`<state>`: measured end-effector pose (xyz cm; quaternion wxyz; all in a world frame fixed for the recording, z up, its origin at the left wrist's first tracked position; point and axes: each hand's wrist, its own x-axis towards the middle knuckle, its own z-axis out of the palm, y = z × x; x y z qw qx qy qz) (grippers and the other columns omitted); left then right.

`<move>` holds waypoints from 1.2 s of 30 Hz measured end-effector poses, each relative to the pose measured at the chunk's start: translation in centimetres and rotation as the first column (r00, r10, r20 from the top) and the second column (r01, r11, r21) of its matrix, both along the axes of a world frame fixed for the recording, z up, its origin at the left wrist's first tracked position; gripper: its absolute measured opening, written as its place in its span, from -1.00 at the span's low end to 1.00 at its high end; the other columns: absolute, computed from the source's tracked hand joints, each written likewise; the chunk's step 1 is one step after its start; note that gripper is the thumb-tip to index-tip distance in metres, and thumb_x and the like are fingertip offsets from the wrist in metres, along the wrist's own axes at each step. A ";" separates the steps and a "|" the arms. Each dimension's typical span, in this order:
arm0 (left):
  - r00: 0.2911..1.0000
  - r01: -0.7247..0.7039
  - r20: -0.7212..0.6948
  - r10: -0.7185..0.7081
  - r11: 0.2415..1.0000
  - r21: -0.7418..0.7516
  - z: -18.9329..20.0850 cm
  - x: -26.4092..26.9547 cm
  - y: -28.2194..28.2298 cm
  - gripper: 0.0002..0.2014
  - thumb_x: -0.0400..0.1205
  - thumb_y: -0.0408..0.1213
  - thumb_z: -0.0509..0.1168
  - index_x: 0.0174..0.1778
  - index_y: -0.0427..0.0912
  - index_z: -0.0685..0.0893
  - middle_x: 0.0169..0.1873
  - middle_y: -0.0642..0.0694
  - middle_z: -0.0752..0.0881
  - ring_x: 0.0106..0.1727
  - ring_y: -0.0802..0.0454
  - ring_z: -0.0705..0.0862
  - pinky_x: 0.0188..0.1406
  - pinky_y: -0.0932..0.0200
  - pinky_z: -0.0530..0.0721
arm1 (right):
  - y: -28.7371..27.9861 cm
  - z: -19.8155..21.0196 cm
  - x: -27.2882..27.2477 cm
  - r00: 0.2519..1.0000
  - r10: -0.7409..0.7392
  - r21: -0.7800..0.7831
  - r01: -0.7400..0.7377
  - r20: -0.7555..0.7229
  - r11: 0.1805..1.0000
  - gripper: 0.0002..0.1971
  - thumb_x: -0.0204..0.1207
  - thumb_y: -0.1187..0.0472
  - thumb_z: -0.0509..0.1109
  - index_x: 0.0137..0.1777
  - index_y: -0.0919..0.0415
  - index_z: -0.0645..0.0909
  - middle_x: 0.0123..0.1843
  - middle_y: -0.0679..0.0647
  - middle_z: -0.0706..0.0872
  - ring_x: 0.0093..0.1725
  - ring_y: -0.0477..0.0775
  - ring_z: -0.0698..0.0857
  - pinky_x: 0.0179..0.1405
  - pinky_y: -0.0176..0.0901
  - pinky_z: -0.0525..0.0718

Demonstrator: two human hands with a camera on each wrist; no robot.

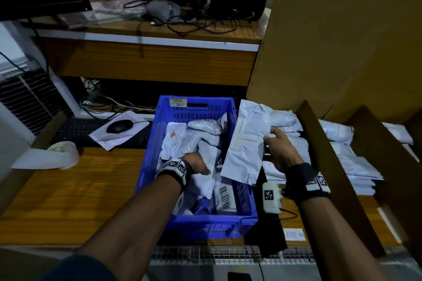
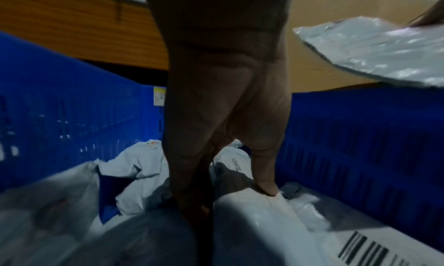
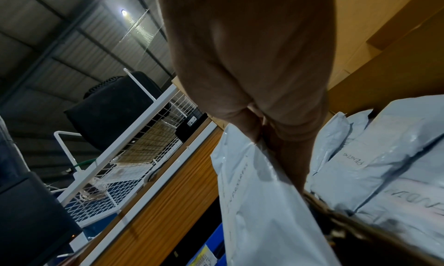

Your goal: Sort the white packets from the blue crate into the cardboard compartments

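Left hand [image 1: 194, 163] dips low into the crate [image 1: 149, 166] at frame centre, fingers closing round a packet [image 1: 206, 175] there. Right hand [image 1: 277, 147] pinches another packet [image 1: 247, 141], marked "IN PROGRESS", beside the compartments [image 1: 317, 143] at right. Those hold stacks already; plenty left in the crate.

The wood-grain worktop [image 1: 75, 191] carries the blue crate [image 1: 149, 178] at its middle. Left of the crate lies a paper roll [image 1: 62, 151]; behind that lie a black keyboard [image 1: 78, 131] and a mouse [image 1: 119, 126] on a white sheet [image 1: 127, 136].
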<state>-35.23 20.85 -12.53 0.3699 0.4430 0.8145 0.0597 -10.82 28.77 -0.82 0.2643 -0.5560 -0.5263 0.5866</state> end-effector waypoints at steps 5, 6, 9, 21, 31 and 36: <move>0.997 -0.008 0.078 0.009 1.000 -0.016 0.5 0.8 0.2 -0.13 0.63 -0.01 0.59 0.75 -0.34 0.36 0.68 -0.23 0.49 0.64 -0.25 0.52 0.50 0.02 0.54 | -0.2 -0.4 1.7 1.000 -0.021 0.001 0.022 -0.015 1.000 -0.79 0.89 0.31 0.09 0.38 0.21 0.52 0.12 0.26 0.78 0.02 0.32 0.77 -0.12 0.19 0.80; 0.991 -0.036 0.130 0.037 0.999 -0.012 0.9 0.7 0.5 -0.15 0.63 -0.07 0.60 0.73 -0.36 0.37 0.61 -0.23 0.55 0.58 -0.26 0.57 0.42 0.00 0.59 | -0.2 -0.4 1.9 1.000 -0.023 0.003 0.023 -0.019 1.000 -0.78 0.90 0.31 0.09 0.39 0.20 0.52 0.13 0.25 0.78 0.03 0.32 0.77 -0.12 0.18 0.80; 0.906 -0.209 0.391 0.163 0.975 0.079 3.1 -0.4 0.8 -0.44 0.58 -0.17 0.65 0.42 -0.31 0.65 0.12 -0.15 0.77 0.08 -0.12 0.79 0.01 0.03 0.78 | -0.1 -0.2 2.0 0.999 -0.020 0.012 0.021 -0.049 1.000 -0.76 0.90 0.30 0.09 0.42 0.19 0.53 0.20 0.29 0.79 0.12 0.36 0.76 0.02 0.28 0.80; 0.905 -0.345 0.414 -0.098 0.401 0.849 12.8 -1.1 -5.0 -0.72 0.45 -0.20 0.47 -0.02 0.31 0.85 0.20 -0.57 0.68 0.38 -0.45 0.67 0.39 -0.38 0.62 | -1.1 2.5 -2.6 0.986 0.097 0.177 -0.072 -0.138 0.982 -0.62 0.84 0.36 0.19 0.49 -0.09 0.34 -0.08 0.21 0.76 -0.26 0.14 0.67 -0.34 -0.03 0.63; 0.952 0.293 -0.305 0.000 0.282 0.913 13.7 0.8 -6.2 -0.81 0.77 -0.03 0.17 0.17 0.21 0.68 0.48 0.17 0.63 0.62 0.15 0.52 0.49 0.15 0.54 | -3.7 5.6 -3.6 0.936 0.293 0.228 -0.248 -0.196 0.942 -0.67 0.89 0.33 0.15 0.25 0.27 0.79 -0.33 -0.03 0.77 -0.33 -0.06 0.68 -0.43 -0.27 0.64; 0.893 0.451 -0.441 -0.091 0.189 0.873 13.0 -0.1 -6.3 -0.62 0.69 -0.59 0.35 0.38 -0.16 0.68 0.77 -0.05 0.35 0.72 -0.08 0.47 0.48 0.03 0.65 | -4.2 6.5 -3.6 0.920 0.294 0.219 -0.241 -0.258 0.946 -0.65 0.67 -0.02 0.56 0.31 0.19 0.77 0.19 0.12 0.89 0.04 0.04 0.88 -0.11 -0.05 0.78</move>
